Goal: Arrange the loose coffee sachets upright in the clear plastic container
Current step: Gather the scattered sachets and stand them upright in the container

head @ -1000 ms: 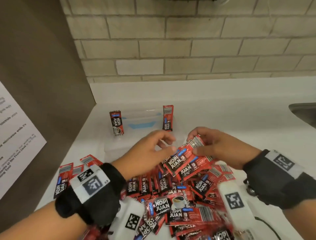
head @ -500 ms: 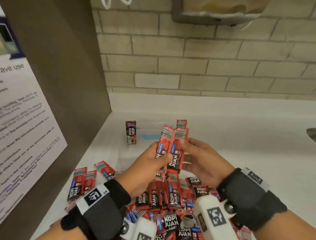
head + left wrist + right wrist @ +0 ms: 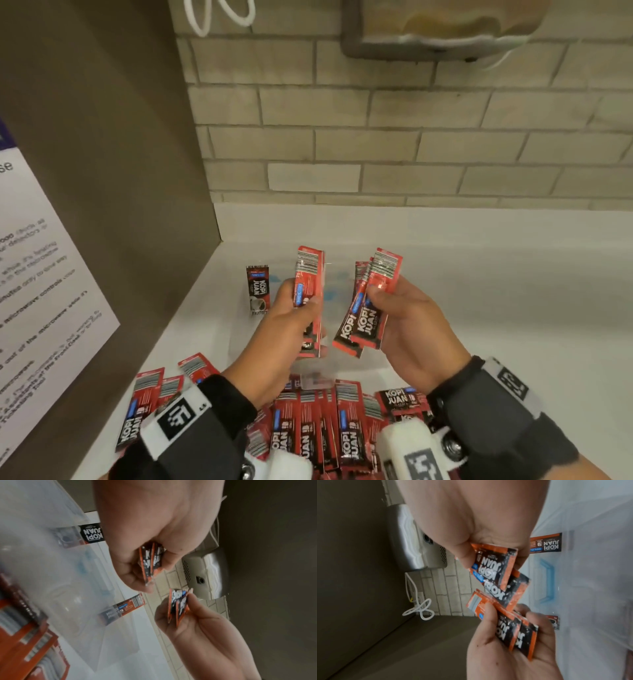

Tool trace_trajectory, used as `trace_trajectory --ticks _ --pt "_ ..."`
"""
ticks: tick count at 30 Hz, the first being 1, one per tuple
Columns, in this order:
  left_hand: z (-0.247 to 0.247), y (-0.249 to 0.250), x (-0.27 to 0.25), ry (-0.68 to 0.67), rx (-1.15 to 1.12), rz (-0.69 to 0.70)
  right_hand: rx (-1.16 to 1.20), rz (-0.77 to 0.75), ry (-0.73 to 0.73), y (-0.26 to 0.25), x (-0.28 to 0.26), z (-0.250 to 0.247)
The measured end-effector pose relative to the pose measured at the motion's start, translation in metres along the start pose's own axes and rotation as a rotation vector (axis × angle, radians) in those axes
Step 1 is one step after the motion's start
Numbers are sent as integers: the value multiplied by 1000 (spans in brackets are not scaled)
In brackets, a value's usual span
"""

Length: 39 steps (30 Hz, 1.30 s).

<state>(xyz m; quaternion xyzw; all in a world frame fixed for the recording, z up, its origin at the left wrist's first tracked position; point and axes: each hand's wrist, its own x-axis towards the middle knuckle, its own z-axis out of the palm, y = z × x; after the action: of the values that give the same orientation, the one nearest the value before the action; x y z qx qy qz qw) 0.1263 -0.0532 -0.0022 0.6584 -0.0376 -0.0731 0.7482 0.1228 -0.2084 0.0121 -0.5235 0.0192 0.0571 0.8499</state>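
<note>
Red and black coffee sachets lie in a loose pile (image 3: 322, 428) on the white counter near me. My left hand (image 3: 299, 301) grips a few sachets (image 3: 310, 270) upright. My right hand (image 3: 382, 305) pinches a few more sachets (image 3: 385, 270), fanned slightly. Both hands hover over the clear plastic container (image 3: 339, 277), which has a blue handle (image 3: 547, 580). One sachet (image 3: 257, 289) stands upright at the container's left end, another (image 3: 126, 605) at its right end. The left wrist view shows my left hand's sachets (image 3: 150, 561) edge-on; the right wrist view shows my right hand's sachets (image 3: 494, 566).
A brown side panel (image 3: 120, 171) with a printed notice (image 3: 41, 291) closes off the left. A brick wall (image 3: 376, 144) stands behind the counter, with a metal dispenser (image 3: 442, 27) and a white cord (image 3: 219, 17) above. Bare white counter (image 3: 513, 308) stretches to the right.
Both hands rose from the pile with sachets. The bundle held together half a second ago is now split, one part in each hand, and the hands have moved apart.
</note>
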Motion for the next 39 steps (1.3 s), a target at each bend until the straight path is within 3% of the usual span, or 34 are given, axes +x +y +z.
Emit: trace_trajectory --ticks 4,13,16,21,26,31,36,39 --pt "17 1 0 -83 -63 -56 -28 18 -105 6 4 9" --pt "34 19 3 -116 89 -123 -149 -45 -110 13 4 23" --pt "28 22 7 -64 234 -59 -169 -113 -96 9 6 24" --pt "27 22 -4 -183 342 111 -279 -211 -105 9 8 29" --pt "23 21 0 -259 441 151 -321 -179 -198 5 6 28" --pt "23 19 3 -140 423 204 -890 -336 -177 -11 4 29" --pt "18 19 8 -150 524 232 -983 -459 -251 -43 7 29" --pt "21 25 10 -160 577 246 -1240 -521 -305 -50 12 31"
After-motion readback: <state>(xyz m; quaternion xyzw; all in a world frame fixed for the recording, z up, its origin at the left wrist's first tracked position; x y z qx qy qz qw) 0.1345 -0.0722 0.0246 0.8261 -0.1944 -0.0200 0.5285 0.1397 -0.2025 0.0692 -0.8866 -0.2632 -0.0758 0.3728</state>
